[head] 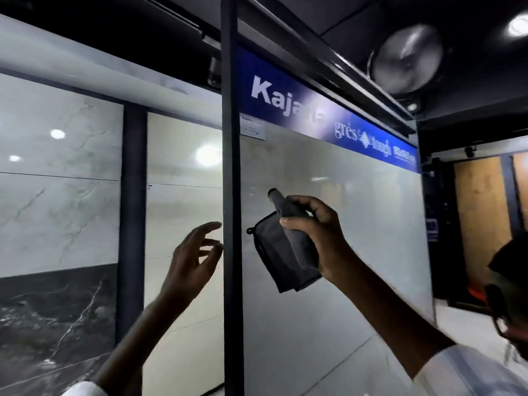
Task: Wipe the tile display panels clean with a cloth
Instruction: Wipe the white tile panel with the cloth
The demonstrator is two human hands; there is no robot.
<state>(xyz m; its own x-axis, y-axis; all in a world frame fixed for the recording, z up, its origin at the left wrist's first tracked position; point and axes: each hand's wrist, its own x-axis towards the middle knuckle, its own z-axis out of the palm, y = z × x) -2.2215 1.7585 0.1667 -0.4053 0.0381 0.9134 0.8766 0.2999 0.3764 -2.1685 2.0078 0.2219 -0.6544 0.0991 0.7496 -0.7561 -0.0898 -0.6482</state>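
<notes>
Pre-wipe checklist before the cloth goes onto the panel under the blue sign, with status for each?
1. Cloth in hand: ok, right hand grips it.
2. Cloth folded to a flat pad: not ok, bunched, one end sticking up.
3. Cloth touching the pale panel: cannot tell, it looks held in front.
4. Left hand free: ok, open, beside the dark frame post.
5. Panel surface unobstructed: ok, only a small label at the top corner.

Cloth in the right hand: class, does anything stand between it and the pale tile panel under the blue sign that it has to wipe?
Nothing visible does. The right hand grips the cloth directly in front of the panel. The dark post stands left of the cloth, beside the open left hand, not in its way.
</notes>
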